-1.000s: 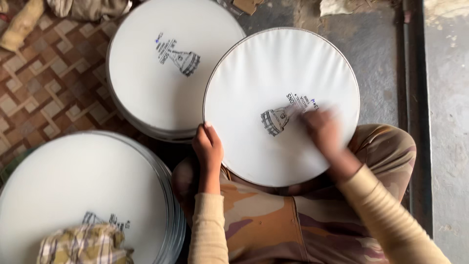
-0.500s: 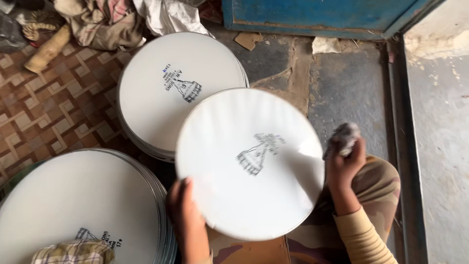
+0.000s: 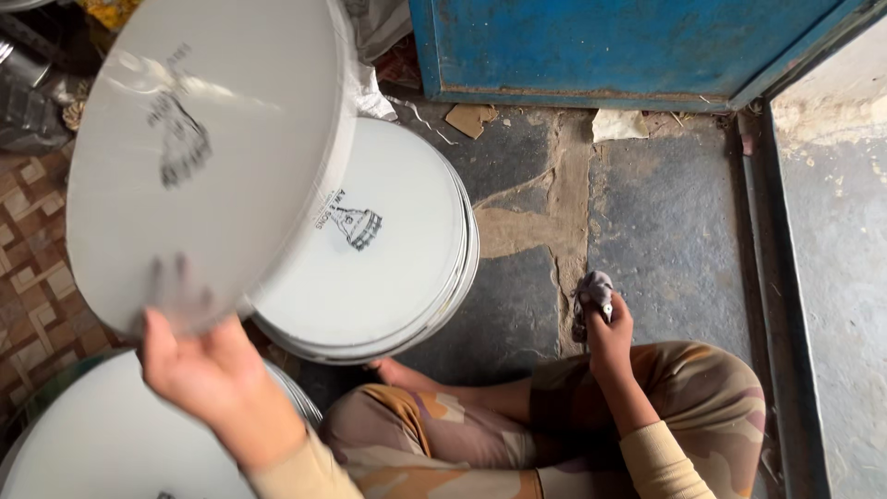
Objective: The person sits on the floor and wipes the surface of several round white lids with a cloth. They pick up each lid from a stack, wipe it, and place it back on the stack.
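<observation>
My left hand (image 3: pixel 199 365) grips the near edge of a round white drumhead (image 3: pixel 203 157) with a dark printed emblem. The drumhead is lifted and tilted, blurred, above a stack of the same white discs (image 3: pixel 388 249). My fingers show through its thin skin. My right hand (image 3: pixel 605 328) rests over my right knee and is closed around a small crumpled grey cloth (image 3: pixel 591 291). I sit cross-legged in camouflage-patterned trousers (image 3: pixel 554 434).
A second stack of white discs (image 3: pixel 83 434) lies at the lower left on patterned floor tiles (image 3: pixel 28 305). A blue door (image 3: pixel 601 46) stands ahead above a cracked grey concrete floor (image 3: pixel 665 222). Rags and clutter lie at the upper left.
My left hand has swung the drumhead off my lap, up and to the left over the far stack. My right hand with the cloth has dropped to my knee.
</observation>
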